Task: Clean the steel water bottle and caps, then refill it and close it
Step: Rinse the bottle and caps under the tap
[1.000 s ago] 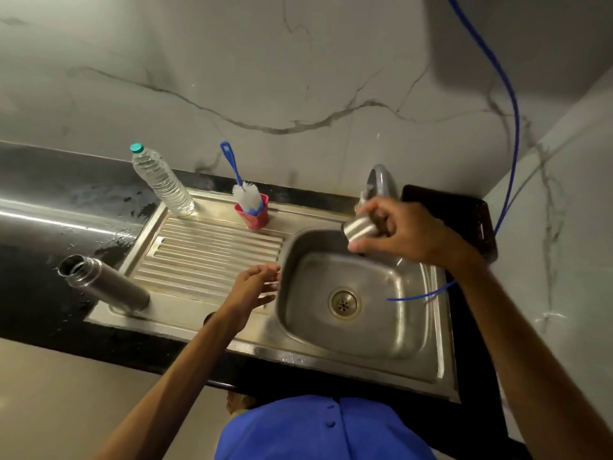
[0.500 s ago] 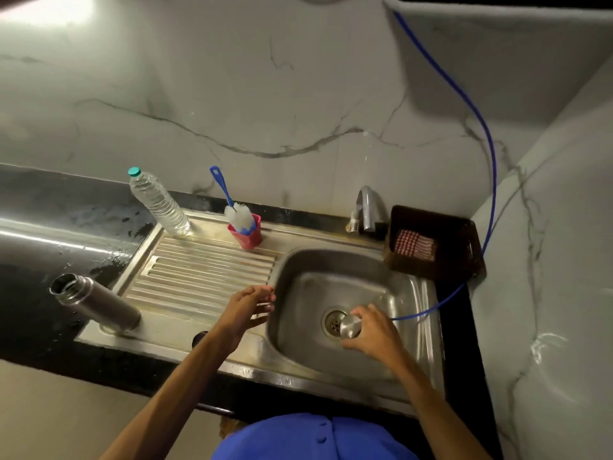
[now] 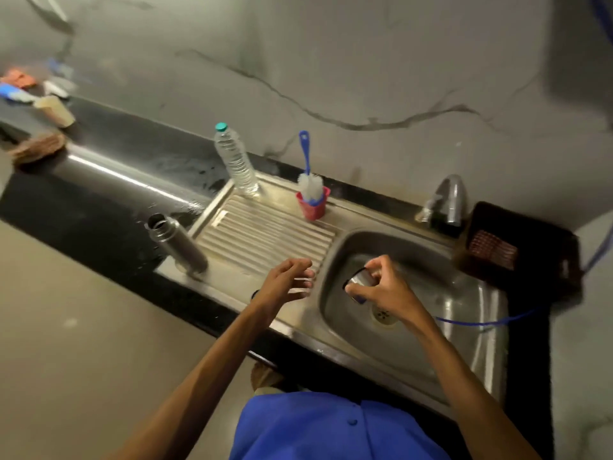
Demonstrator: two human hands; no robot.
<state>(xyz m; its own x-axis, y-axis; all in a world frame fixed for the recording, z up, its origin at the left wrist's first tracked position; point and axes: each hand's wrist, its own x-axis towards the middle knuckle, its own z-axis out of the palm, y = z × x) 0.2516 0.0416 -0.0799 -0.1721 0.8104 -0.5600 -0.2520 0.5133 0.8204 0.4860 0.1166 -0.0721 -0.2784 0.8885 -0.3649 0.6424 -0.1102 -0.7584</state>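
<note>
Setting: marble-look wall behind a dark table [image 3: 99, 200] with a steel sink [image 3: 471, 327] and ribbed draining board [image 3: 265, 234] set into it.
Bottle: steel water bottle [image 3: 177, 242] stands open-mouthed at the near left corner of the draining board, leaning in this wide view, mouth toward the table.
Cap: steel cap [image 3: 360, 282] is held over the sink bowl, above and left of the drain [image 3: 383, 315], its open side turned left toward the other hand.
Right hand: right hand [image 3: 386, 287] grips the cap, fingers and thumb curled round it.
Left hand: left hand [image 3: 287, 282] hovers over the draining board edge, fingers loosely spread, holding nothing.
Key relation: cap lies just right of the left hand; the bottle is well to the left, nearer the left hand.
Other things: plastic bottle [image 3: 235, 161], brush [image 3: 310, 180] in a red cup [image 3: 313, 207], tap [image 3: 447, 200], dark basket [image 3: 517, 247].
Likely step: rinsing or shaking off the cap, by my reading.
</note>
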